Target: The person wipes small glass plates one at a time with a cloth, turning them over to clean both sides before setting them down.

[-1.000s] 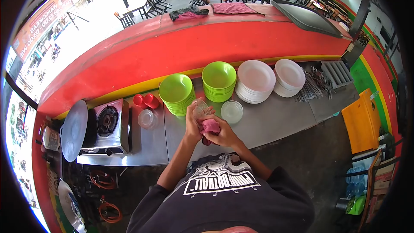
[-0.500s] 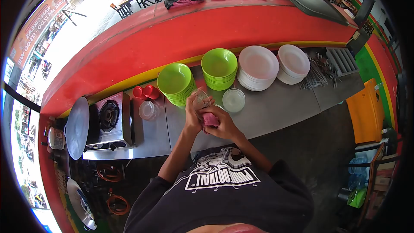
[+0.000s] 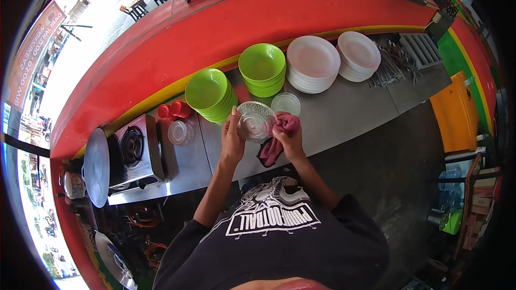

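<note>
A clear glass bowl (image 3: pixel 255 120) with a patterned rim is held above the front of the steel counter (image 3: pixel 344 121). My left hand (image 3: pixel 232 138) is closed on the bowl's left side. In my right hand (image 3: pixel 292 142) a dark pink cloth (image 3: pixel 287 124) is bunched against the bowl's right rim, and its loose end hangs below. Just behind the bowl stands another clear glass dish (image 3: pixel 286 104) on the counter. Two stacks of green bowls, one on the left (image 3: pixel 207 90) and one further right (image 3: pixel 262 63), rise beyond my hands.
Stacked white plates (image 3: pixel 313 58), more white plates (image 3: pixel 359 53) and scattered cutlery (image 3: pixel 395 62) line the back right. Red cups (image 3: pixel 174 110), clear containers (image 3: pixel 180 132) and a gas stove (image 3: pixel 137 150) are on the left. A large pan (image 3: pixel 96 167) leans at the stove's far side.
The glass bowl has turned to face up toward me and now shows fully. My right hand has moved right with the cloth, which hangs more open. The view has shifted slightly.
</note>
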The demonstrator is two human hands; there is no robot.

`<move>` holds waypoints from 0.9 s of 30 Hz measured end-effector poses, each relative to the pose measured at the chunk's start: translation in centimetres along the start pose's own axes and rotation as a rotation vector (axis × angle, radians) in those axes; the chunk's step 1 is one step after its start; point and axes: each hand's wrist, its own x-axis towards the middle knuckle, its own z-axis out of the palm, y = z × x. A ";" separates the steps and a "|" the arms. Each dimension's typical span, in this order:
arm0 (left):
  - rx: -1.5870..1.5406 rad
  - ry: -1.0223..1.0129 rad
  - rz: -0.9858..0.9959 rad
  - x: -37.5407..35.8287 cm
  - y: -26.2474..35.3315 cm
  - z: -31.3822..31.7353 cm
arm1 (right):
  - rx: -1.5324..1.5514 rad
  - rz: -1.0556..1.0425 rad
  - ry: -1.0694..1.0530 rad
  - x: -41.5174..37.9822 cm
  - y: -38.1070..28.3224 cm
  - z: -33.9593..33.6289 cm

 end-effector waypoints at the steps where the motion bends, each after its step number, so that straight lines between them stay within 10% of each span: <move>1: -0.057 0.033 -0.028 -0.4 0.4 0.5 | 0.059 0.056 0.011 -0.1 0.5 -0.4; 21: 0.682 -0.347 -0.123 -2.9 2.6 0.8 | 0.056 0.316 0.278 -2.4 0.4 -0.9; 27: -0.056 -0.291 -0.249 -3.9 -0.8 0.5 | 0.034 0.337 0.320 -1.4 -0.3 -2.0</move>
